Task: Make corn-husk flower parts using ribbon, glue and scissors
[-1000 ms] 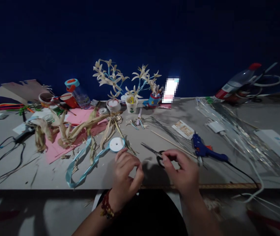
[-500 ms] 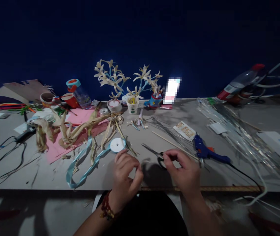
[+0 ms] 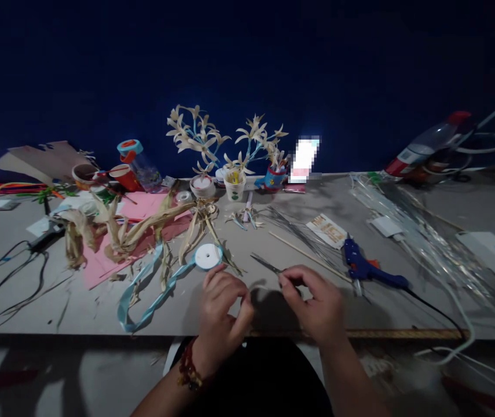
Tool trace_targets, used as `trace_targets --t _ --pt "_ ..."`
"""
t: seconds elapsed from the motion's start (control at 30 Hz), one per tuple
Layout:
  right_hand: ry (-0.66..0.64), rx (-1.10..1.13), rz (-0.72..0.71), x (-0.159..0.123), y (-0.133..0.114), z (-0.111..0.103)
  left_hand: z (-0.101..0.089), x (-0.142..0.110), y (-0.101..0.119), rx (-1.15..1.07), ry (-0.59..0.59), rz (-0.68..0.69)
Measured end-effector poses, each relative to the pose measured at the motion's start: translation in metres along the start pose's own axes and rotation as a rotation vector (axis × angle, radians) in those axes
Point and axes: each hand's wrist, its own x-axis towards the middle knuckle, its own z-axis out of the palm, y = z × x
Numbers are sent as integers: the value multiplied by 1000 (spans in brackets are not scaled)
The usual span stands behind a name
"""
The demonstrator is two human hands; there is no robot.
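Observation:
My left hand [image 3: 226, 302] is above the table's front part, fingers curled and the thumb tip against the index finger. Whatever is in that pinch, if anything, is too small to make out. Just beyond it lies a white spool [image 3: 208, 255] with light blue ribbon [image 3: 136, 318] trailing left. To the right, my right hand [image 3: 314, 301] has its thumb and index finger pressed together; what they hold cannot be made out. It covers the handles of the scissors [image 3: 265, 263], whose blades point left and away. A thin wooden stick [image 3: 299, 250] lies behind this hand.
A blue glue gun [image 3: 369, 267] with a cord lies right of my right hand. Dried corn husks [image 3: 143, 234] cover pink paper [image 3: 93, 269] on the left. Husk flowers [image 3: 193, 136] stand in cups at the back. Wires [image 3: 294, 229] and plastic-wrapped bundles [image 3: 421, 231] lie rightward.
My right hand has moved slightly left, so it now hides the scissors' handles. The scissors stay in place, and my left hand has hardly moved.

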Motion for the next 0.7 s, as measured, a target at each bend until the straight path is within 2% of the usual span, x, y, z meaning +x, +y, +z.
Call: trace_targets --t 0.17,0.43,0.7 --pt "-162 131 -25 -4 -12 6 4 -2 0 -8 -37 2" --pt "-179 151 -29 -4 -16 12 1 -1 5 11 -13 7" --pt "-115 32 -104 -6 -19 12 0 -4 4 -13 -42 -32"
